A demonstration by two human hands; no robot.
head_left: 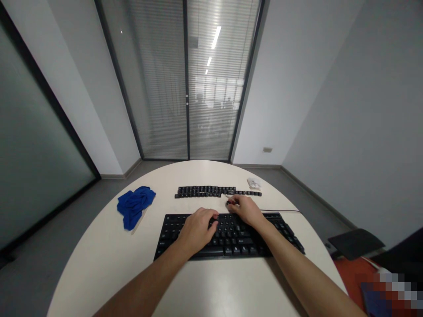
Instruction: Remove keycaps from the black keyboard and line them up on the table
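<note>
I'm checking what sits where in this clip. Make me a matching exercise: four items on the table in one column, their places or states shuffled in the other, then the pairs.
Items
1. Black keyboard
2. Loose black keycaps
3. Blue cloth
4. Small translucent bag

Places or states
A. Bunched up on the left side of the table
B. Partly covered by the left hand
C. Whitish, near the far right edge of the table
D. Lined up in rows beyond the keyboard

Pairs: 1-B, 2-D, 3-A, 4-C
</note>
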